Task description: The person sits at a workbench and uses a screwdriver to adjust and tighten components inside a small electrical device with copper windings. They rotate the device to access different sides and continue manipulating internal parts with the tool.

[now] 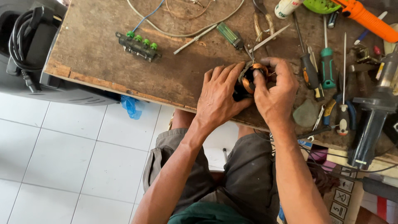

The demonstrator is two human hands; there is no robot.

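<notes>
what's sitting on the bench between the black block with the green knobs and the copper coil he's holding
In the head view, mostly bare wood between the black terminal block and the copper coil. A thin metal rod and a green-handled tester lie just above that line.

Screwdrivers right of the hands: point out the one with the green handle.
The green-handled screwdriver lies between the black-and-orange one and the long thin white-handled one.

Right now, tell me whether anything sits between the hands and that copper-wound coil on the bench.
Nothing visible does. The left hand and right hand already cup the copper-wound coil from both sides, fingers touching it directly at the edge of the wooden bench. The screwdrivers lie off to the right, apart from the hands.
</notes>
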